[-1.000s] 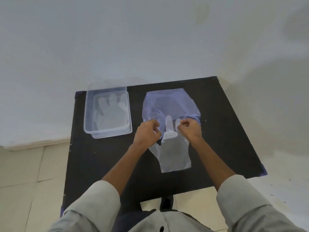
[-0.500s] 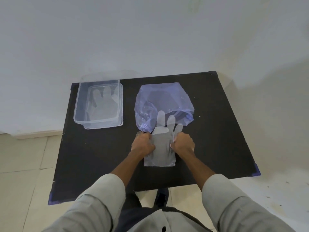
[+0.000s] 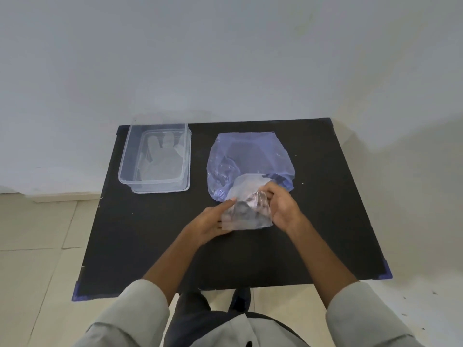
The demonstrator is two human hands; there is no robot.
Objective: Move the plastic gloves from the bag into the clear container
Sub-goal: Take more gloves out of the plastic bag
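Half a second on, the plastic glove [image 3: 246,209] has been drawn clear of the bag and folded over, its fingers no longer spread flat. It is held just above the black bench [image 3: 150,234], at the mouth of the blue-tinted bag [image 3: 248,156]. The left hand [image 3: 213,221] supports its near left edge with fingers extended; the right hand [image 3: 281,206] curls over its right side, fingertips pinching the film. Well apart to the left, the clear container [image 3: 155,159] sits on the bench's far corner, another glove [image 3: 160,159] lying flat inside. Pale sleeves frame the view. Beyond the bench, a plain white wall [image 3: 225,58] meets a tiled floor [image 3: 37,246].
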